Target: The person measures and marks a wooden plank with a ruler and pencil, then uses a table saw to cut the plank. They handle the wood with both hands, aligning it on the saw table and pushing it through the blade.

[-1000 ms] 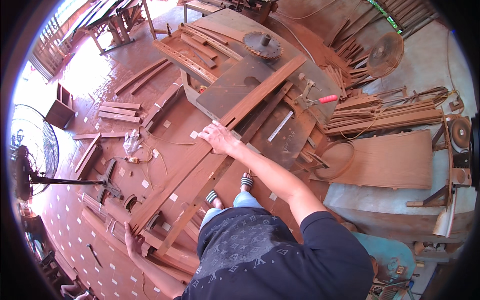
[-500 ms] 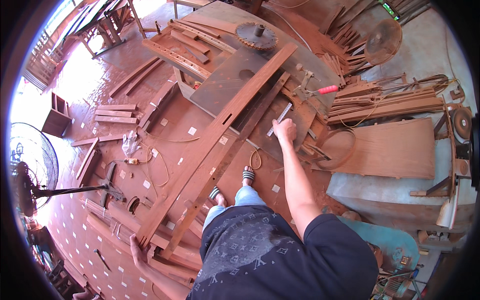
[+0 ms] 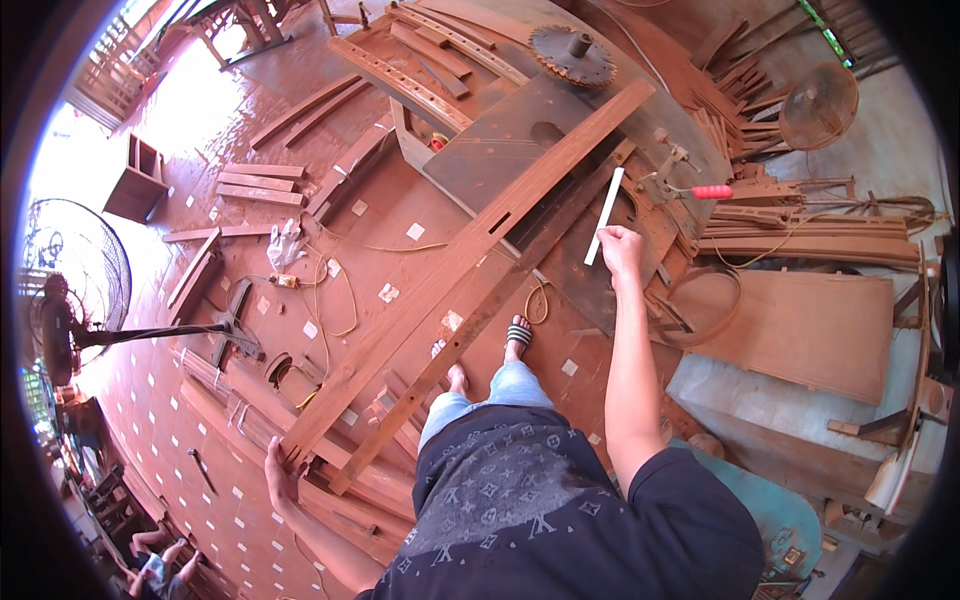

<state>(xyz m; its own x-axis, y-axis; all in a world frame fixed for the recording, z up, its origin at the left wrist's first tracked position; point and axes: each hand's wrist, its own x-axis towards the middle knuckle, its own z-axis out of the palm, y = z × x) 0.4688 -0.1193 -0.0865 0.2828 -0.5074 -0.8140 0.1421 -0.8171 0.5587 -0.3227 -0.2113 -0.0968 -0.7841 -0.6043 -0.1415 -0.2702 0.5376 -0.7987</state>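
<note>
The right hand (image 3: 620, 250) is closed in a pinch on the near end of a thin white strip (image 3: 606, 205), above the table's (image 3: 485, 150) right side. The left hand (image 3: 283, 472), fingers partly spread, is at the near left end of a long slotted board (image 3: 560, 168); whether it grips, I cannot tell. The board's far end lies across the table, near a toothed saw blade (image 3: 572, 58).

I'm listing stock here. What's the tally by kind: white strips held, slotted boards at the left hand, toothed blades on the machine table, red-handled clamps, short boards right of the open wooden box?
White strip in right hand: 1
Slotted board at left hand: 1
Toothed blade: 1
Red-handled clamp: 1
Short boards right of wooden box: 3
Total: 7
</note>
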